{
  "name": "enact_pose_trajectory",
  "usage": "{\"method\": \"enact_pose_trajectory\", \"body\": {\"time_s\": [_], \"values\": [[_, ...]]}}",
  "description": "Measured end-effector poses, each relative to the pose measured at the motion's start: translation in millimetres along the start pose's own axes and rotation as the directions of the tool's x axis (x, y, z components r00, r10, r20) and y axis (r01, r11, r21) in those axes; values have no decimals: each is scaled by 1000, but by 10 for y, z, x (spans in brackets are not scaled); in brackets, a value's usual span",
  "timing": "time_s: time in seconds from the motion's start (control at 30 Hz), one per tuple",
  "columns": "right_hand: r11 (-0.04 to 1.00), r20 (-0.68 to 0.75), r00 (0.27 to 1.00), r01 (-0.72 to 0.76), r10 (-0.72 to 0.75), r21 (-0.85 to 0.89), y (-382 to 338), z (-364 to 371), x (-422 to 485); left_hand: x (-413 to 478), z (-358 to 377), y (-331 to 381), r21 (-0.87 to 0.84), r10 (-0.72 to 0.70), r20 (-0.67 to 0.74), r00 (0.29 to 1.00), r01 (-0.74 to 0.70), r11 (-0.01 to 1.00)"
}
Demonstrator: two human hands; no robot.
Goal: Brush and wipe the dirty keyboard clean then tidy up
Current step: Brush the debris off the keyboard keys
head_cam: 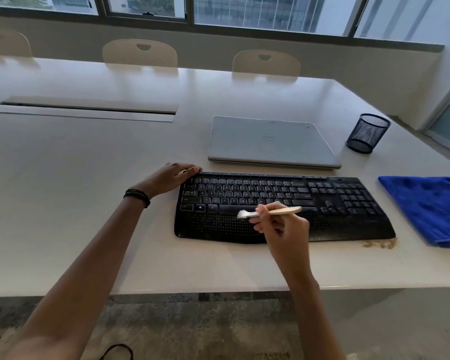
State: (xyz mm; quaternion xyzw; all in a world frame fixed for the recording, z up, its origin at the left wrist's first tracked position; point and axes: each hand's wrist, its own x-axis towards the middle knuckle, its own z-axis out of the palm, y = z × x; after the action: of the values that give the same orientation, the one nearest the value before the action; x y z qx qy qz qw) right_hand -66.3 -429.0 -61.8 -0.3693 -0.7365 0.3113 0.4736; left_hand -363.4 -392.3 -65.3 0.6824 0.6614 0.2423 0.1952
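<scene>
Brushing the keyboard [283, 206] mid-desk — crumbs could scatter.

The right hand [278, 224] has its fingers [261, 210] closed around the brush [270, 212], bristles over the space bar; the left hand [172, 178] lies flat, bracing the keyboard's far-left corner. A hard flick could send grit onto the desk [89, 190] beside the debris [379, 244] already there. The mesh cup [368, 133] looks empty (interior dim) — the blue cloth [426, 206] waits right.
</scene>
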Motion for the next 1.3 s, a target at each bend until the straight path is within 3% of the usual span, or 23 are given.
{"method": "enact_pose_trajectory", "body": {"time_s": [0.2,0.37,0.5,0.63,0.73,0.83,1.03,1.17,1.3], "values": [[986,-115,993,-47,29,-162,77,-105,57,-14,-1,-4,-38,-1,-10,1000,1,999],[997,-45,998,-37,34,-71,26,146,-15,-114,43,-41,-38,-9,-62,998,7,999],[992,-38,993,-114,116,49,-82,254,40,1,107,-98,-18,85,-78,993,-87,996],[992,-183,976,-107,117,65,-49,93,-2,-12,116,-99,-7,125,-109,986,-127,992],[992,-256,961,-119,105,-41,50,14,4,-14,128,-73,16,128,-115,985,-127,992],[989,-225,972,-90,63,-115,66,104,-18,-11,127,-72,62,142,-108,984,-136,989],[995,-20,995,-96,96,1,-110,334,-65,-26,109,-53,75,151,-112,982,-144,987],[993,-179,983,-62,43,-104,-42,190,-55,-33,104,-60,71,146,-104,984,-139,988],[971,-256,960,-159,111,-179,71,125,-30,-34,100,-51,77,140,-93,986,-133,988]]}}
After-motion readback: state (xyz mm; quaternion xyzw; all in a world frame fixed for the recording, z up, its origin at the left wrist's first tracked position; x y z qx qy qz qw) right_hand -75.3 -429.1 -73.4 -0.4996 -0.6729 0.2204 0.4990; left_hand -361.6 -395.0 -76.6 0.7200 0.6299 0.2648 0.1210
